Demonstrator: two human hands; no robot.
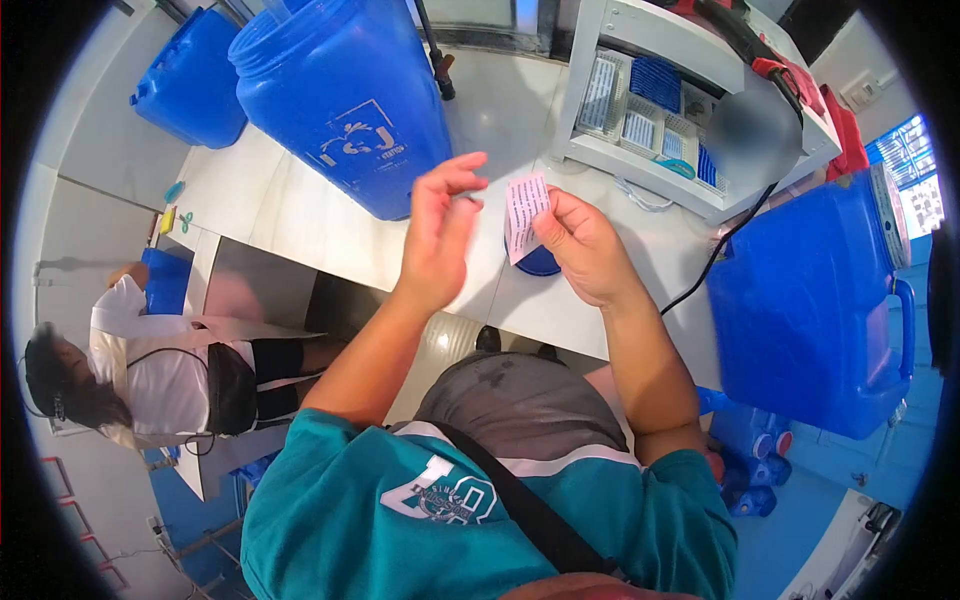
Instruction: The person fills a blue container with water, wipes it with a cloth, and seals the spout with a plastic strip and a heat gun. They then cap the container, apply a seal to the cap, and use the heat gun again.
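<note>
The right hand (585, 250) holds a small slip of paper (524, 212) pinched by its lower right edge between thumb and fingers; the slip stands roughly upright above the white counter (300, 225), directly over a round blue lid (540, 263) that lies on the counter surface. The left hand (438, 235) is raised just beside the slip, fingers loosely spread and slightly curled, holding nothing; its fingertips (470, 165) sit near the slip's left edge but apart from it.

Handling judgement: the slip appears thin, very light and limp; it should bend or crease under slight pressure and may tear if pulled from two sides; a draught could fold it over. Printed lines cover its face, too small to read. The best hold is probably a light pinch at an edge or corner, as the right hand has it, leaving the printed face clear; a second pinch at the opposite edge would keep it flat.

Surroundings: a large blue drum (345, 100) stands on the counter to the left of the hands; a blue jug (810, 310) stands at the right; a white shelf unit (690, 110) holds small packs; a black cable (715, 255) crosses the counter; another person (150, 375) sits at the lower left.
</note>
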